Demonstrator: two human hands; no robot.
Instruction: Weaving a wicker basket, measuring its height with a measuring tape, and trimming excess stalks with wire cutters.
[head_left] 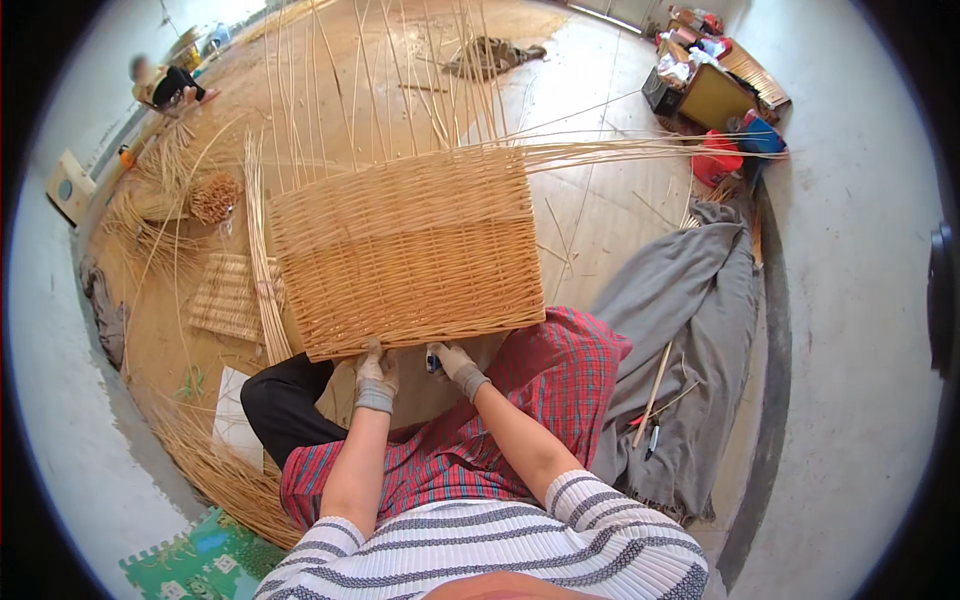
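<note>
Tan wicker basket point(405, 250), tightly woven, slightly tilted, mid-frame; unwoven rods point(570, 153) splaying toward top, upper right. Small dark object point(432, 361) just below.

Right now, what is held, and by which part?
Wickerwork, by its near edge, in the left grip; whether the right grip holds the small tool is unclear.

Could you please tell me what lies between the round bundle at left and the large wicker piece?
In the head view, a sheaf of long, pale canes lies between the round bundle and the wicker piece.
</note>
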